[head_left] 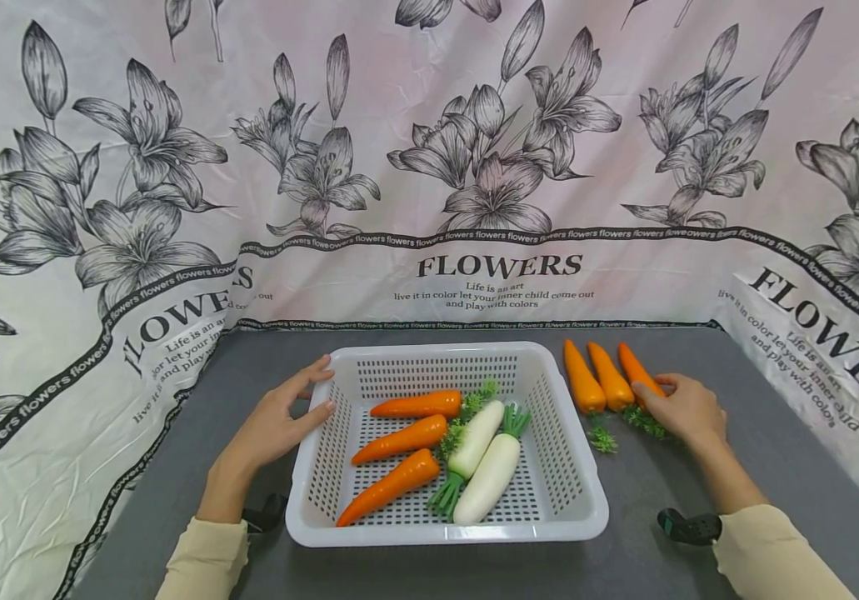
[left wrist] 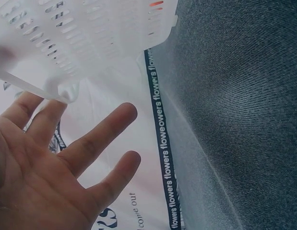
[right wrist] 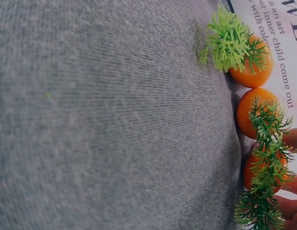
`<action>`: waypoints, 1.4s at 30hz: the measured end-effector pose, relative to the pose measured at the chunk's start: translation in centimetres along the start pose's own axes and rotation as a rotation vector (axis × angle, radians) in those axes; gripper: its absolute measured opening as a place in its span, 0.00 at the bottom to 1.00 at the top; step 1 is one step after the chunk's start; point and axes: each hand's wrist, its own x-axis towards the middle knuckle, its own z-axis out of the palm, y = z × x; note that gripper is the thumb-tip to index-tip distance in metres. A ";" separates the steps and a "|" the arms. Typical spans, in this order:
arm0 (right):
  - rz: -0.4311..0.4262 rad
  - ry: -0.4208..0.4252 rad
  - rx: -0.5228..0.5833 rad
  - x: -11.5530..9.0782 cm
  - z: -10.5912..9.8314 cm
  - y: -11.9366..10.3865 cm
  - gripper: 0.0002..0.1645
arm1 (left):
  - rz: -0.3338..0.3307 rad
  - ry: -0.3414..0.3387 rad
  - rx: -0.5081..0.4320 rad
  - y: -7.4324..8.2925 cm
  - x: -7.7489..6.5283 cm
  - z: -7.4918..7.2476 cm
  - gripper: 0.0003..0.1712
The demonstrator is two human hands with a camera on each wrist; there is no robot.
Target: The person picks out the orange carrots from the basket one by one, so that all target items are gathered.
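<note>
A white perforated plastic basket [head_left: 444,533] sits on the grey tabletop. Inside lie an upper carrot [head_left: 414,404], a middle carrot [head_left: 402,439] and a lower carrot [head_left: 392,486], left of two white radishes, one [head_left: 477,440] partly over leafy greens and one [head_left: 491,479] nearer the front. My left hand [head_left: 275,421] touches the basket's left rim with fairly straight fingers; the left wrist view has them spread beneath the basket wall [left wrist: 105,33]. Outside the basket, my right hand [head_left: 691,412] pinches the rightmost carrot [head_left: 636,367] near its leafy end. In the right wrist view, fingertips flank that carrot [right wrist: 251,175].
Two more orange carrots, one [head_left: 583,379] by the basket's right wall and another [head_left: 609,379] beside it, lie with tips pointing away. Their green tops [head_left: 603,439] face the front. A flower-printed cloth [head_left: 504,300] hangs behind the table and along both sides.
</note>
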 end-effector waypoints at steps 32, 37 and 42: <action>-0.294 0.081 0.169 -0.9 -4.1 -10.1 0.38 | 0.009 -0.010 -0.003 0.3 -0.1 -0.2 0.34; -0.392 0.026 0.173 -1.6 -4.3 -12.9 0.36 | 0.003 -0.010 -0.009 0.5 -0.1 -0.2 0.34; -0.484 -0.016 0.186 -2.2 -4.3 -15.6 0.33 | 0.001 -0.010 -0.010 0.4 -0.1 -0.2 0.34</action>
